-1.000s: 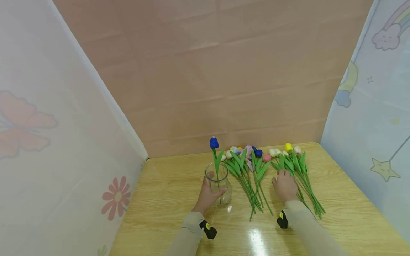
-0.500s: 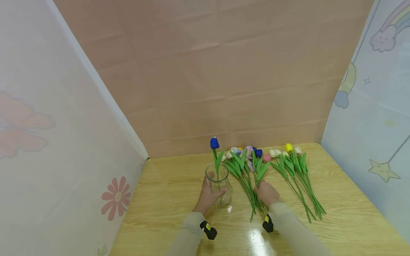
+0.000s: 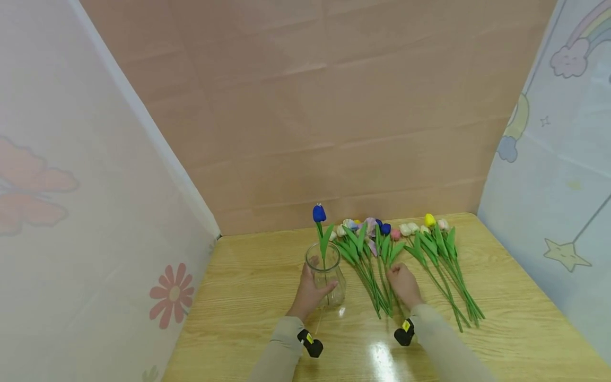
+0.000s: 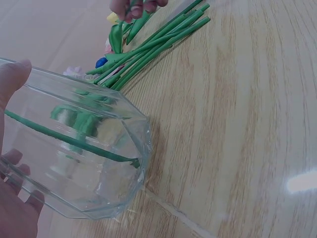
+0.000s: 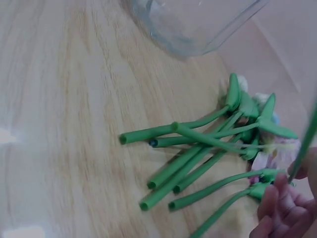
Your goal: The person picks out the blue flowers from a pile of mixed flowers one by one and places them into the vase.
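My left hand [image 3: 309, 293] grips the side of a clear glass vase [image 3: 338, 291], thumb in front. Inside the vase a single blue tulip [image 3: 319, 213] stands upright; in the left wrist view its stem [image 4: 74, 141] reaches down to near the vase's base. To the right, my right hand [image 3: 404, 284] pinches the stem of a pink tulip [image 3: 395, 235] below its leaves. In the right wrist view a green stem [image 5: 306, 144] runs between thumb and fingers. Beside that hand lies a bunch of mixed tulips [image 3: 365, 265], white, lilac and blue.
Right of my right hand lies another bunch of tulips [image 3: 448, 265] with yellow, white and pale pink heads. Everything rests on a wooden table [image 3: 253, 281]. A brown sheet [image 3: 305, 132] rises behind it, and patterned panels stand at both sides.
My right hand has moved left from the right-hand bunch to the middle one and taken hold of the pink tulip. Its stem has swung rightward. The left hand and vase stay put.
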A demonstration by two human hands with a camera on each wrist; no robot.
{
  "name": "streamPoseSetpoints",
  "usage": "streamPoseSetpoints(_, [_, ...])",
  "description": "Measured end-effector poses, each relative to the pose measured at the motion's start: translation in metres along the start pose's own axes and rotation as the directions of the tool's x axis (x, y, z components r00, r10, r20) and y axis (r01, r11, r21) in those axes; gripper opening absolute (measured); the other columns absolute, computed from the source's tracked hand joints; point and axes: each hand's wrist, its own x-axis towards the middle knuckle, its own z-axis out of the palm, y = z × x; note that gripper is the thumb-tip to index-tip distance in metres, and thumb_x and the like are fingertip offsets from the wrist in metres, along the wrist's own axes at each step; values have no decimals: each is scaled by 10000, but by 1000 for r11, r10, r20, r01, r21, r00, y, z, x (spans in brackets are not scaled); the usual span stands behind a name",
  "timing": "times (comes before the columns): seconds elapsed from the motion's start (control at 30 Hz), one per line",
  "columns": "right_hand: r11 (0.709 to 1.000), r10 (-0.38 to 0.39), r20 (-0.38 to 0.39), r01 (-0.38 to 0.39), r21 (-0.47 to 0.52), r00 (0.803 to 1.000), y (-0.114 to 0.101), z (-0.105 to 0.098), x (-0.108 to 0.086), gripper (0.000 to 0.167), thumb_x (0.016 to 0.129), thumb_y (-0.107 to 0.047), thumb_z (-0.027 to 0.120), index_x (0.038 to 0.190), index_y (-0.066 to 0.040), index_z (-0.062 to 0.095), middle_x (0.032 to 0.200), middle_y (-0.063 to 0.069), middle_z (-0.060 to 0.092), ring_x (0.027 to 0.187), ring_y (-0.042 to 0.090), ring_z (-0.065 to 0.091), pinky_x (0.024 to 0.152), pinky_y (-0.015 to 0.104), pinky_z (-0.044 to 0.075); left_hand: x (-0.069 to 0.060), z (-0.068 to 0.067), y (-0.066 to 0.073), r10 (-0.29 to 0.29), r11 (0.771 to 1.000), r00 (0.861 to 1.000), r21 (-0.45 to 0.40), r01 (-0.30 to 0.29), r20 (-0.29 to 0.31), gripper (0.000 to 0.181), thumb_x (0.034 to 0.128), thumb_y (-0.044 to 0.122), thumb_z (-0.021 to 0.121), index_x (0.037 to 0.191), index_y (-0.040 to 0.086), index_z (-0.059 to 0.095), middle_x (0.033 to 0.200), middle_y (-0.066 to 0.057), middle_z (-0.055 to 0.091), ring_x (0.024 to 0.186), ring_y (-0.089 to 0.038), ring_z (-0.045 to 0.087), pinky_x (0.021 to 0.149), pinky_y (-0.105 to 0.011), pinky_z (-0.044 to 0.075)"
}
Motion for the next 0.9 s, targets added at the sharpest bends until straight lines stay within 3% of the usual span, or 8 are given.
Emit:
streamPoseSetpoints(0.07, [1000,-16,-17,16,24,1000,-3,-2,-1,326,1013,-223,430,1178,54,478,1095,258,575,842,279,584,692,371,474,-1,0,0,-5,1000,1000,4,5,0,867,859,319,746,1514,136,207,1550,-159,246,1434,-366,254,1108,-572,302])
streamPoseSetpoints(0.3, [997,-67,-49,69,36,997,-13,-14,-6,326,1020,-223,408,1190,49,469,1068,239,595,723,204,558,594,302,445,-2,-1,0,6,1000,1000,2,-6,6,850,863,337,740,1503,131,219,1537,-177,261,1429,-398,247,1100,-588,301])
streamPoseSetpoints(0.47, [980,-198,-90,200,11,976,-20,-25,-5,309,1032,-242,445,1169,27,514,988,171,618,729,177,551,563,277,435,-1,-2,-1,2,1000,1000,-6,-2,20,867,862,359,735,1509,149,197,1549,-160,239,1445,-377,232,1115,-567,294])
streamPoseSetpoints(0.6, [946,-323,-161,315,-71,933,-19,-38,-2,298,1027,-255,469,1136,6,563,934,113,619,762,169,568,583,269,456,0,-2,-2,3,1000,1000,-5,-2,21,876,855,379,737,1510,167,194,1551,-153,235,1444,-379,233,1114,-564,298])
streamPoseSetpoints(0.73, [904,-415,-210,376,-204,885,-12,-51,1,270,1018,-249,492,1113,-19,597,905,73,594,734,166,547,571,276,443,0,-2,-2,6,1000,1000,-4,-6,16,859,854,373,740,1502,174,212,1545,-155,246,1438,-384,245,1110,-560,308])
streamPoseSetpoints(0.9, [811,-544,-263,420,-406,797,9,-62,7,167,951,-146,607,1029,-5,650,845,89,624,642,149,539,504,275,419,0,-1,-3,10,1000,1000,-24,-10,9,853,856,331,747,1504,179,214,1547,-152,248,1438,-379,244,1106,-576,303])
